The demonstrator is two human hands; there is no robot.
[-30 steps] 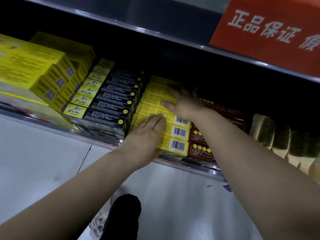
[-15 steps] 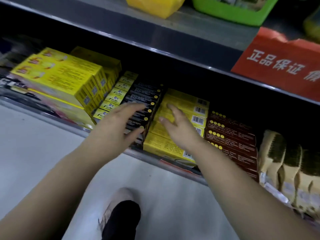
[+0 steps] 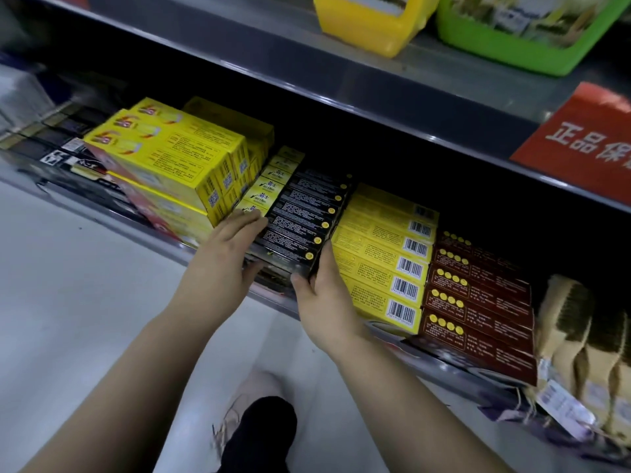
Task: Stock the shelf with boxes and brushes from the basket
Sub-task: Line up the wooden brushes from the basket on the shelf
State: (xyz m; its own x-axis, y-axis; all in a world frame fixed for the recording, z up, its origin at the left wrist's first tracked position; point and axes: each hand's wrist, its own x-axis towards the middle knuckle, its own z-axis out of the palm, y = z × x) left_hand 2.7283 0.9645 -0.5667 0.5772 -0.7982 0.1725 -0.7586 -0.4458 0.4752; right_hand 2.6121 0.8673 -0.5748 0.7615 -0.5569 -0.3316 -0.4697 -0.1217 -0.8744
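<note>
op: squaring this stack; grip ok?

eng: nearest first; your shoe (image 3: pixel 254 401) is on the floor below the shelf (image 3: pixel 112 213) lip; left hand (image 3: pixel 222 264) lies flat, fingers straight, pressing the left side of the black boxes (image 3: pixel 300 220); right hand (image 3: pixel 324 302) has its thumb hooked round the front right corner, fingers slid into the gap along the right side; so the stack is clamped between your two hands, at the shelf front, near end past the lip by the look of it

op: push straight back?

eng: I'd say yes; even pressure both sides; slide, don't lift, or the top boxes skew; mind your right fingers, they're wedged against the yellow barcode boxes (image 3: pixel 382 261), which touch the dark red boxes (image 3: pixel 478 302); drag could pull that row crooked; large yellow boxes (image 3: pixel 164 155) sit tight on your left; brushes (image 3: pixel 580 336) at far right are already shelved; basket not in view; can't tell if the green tub (image 3: pixel 526 32) up top beside the yellow jug (image 3: pixel 372 22) is it
</note>
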